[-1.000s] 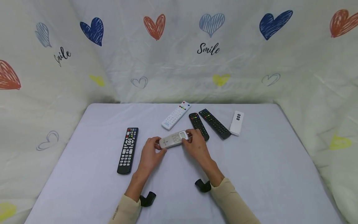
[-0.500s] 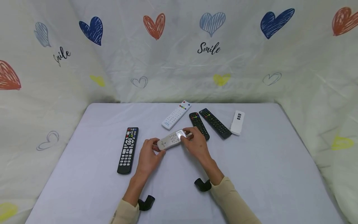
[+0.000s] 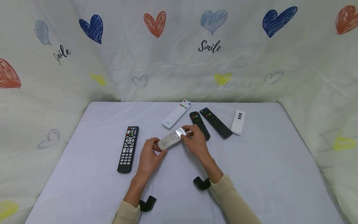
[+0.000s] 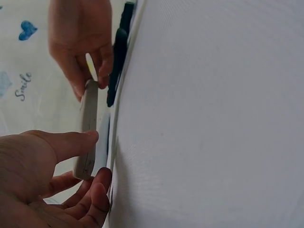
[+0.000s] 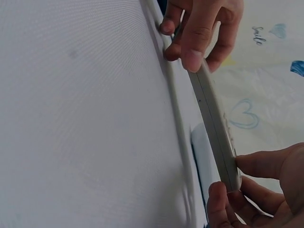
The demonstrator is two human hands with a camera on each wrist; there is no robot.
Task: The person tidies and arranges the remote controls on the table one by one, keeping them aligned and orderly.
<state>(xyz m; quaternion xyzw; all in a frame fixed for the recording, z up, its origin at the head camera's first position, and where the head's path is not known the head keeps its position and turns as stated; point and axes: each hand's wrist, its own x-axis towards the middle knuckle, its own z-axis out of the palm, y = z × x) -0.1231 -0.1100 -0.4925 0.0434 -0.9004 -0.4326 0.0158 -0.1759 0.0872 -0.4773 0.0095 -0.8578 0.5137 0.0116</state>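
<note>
A pale grey remote control (image 3: 169, 140) with a small display is held slantwise over the middle of the table, its display end up and to the right. My left hand (image 3: 149, 158) pinches the lower end, thumb on the near edge and fingers behind. At the display end, my right hand (image 3: 197, 143) grips with thumb and fingers. From the left wrist, the remote control (image 4: 89, 116) shows edge-on, with my left thumb (image 4: 78, 144) against its side. A thin seam runs along the remote control (image 5: 212, 126) in the right wrist view.
Just behind the hands lie a white remote (image 3: 176, 114), a short black remote (image 3: 199, 121) and a longer black remote (image 3: 215, 122). A slim white remote (image 3: 238, 122) is farther right. One large black remote (image 3: 128, 150) lies left of the left hand on the white table (image 3: 268, 174).
The grey remote control has tilted more steeply, its display end shifting up and a little left along with my right hand. My left hand has stayed nearly in place. The other remotes lie as before.
</note>
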